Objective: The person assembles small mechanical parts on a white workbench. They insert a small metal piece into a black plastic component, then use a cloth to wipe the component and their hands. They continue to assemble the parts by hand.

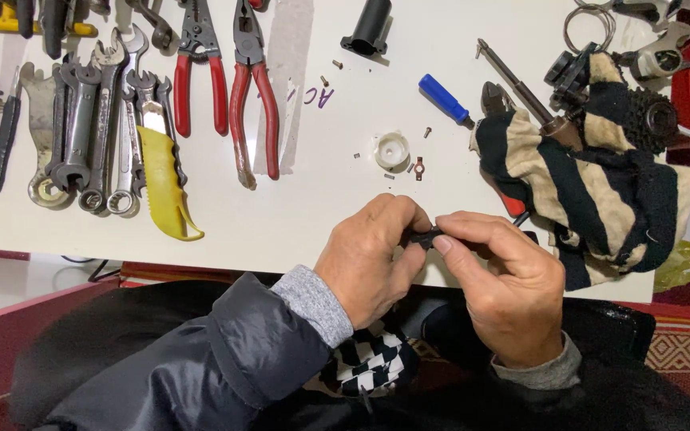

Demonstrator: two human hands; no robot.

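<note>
Both hands meet over the near edge of a white table (pixel 321 207). My left hand (pixel 369 255) and my right hand (pixel 501 279) pinch a small black part (pixel 423 237) between their fingertips; most of the part is hidden by the fingers. Just beyond the hands lie a small white round cap (pixel 391 149), a little brown metal washer with a tab (pixel 418 168) and a few tiny screws (pixel 427 132).
Wrenches (pixel 89 128), a yellow-handled tool (pixel 163 185) and two red-handled pliers (pixel 233 88) lie at the left. A black tube (pixel 369 28) and a blue-handled screwdriver (pixel 443 99) lie at the back. A striped cloth (pixel 592 183) covers tools at the right.
</note>
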